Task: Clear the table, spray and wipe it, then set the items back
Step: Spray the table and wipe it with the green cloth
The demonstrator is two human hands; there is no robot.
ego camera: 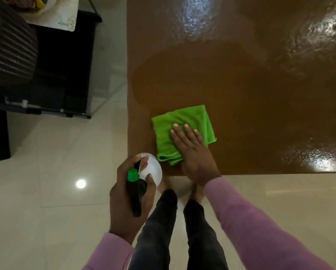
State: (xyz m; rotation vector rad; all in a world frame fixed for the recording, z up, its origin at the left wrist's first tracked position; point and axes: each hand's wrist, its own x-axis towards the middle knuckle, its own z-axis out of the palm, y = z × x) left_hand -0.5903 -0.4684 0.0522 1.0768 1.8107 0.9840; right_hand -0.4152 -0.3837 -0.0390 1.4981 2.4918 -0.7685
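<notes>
A folded green cloth lies on the brown table near its front left corner. My right hand presses flat on the cloth with straight fingers. My left hand grips a white spray bottle with a black trigger head and green nozzle, held just off the table's front left corner, over the floor. The tabletop shines wet in patches at the back and right.
A dark side table with a glass shelf stands to the left, with a white mat on top. A dark ribbed seat sits at the far left. Pale glossy floor tiles surround me; my legs stand at the table's front edge.
</notes>
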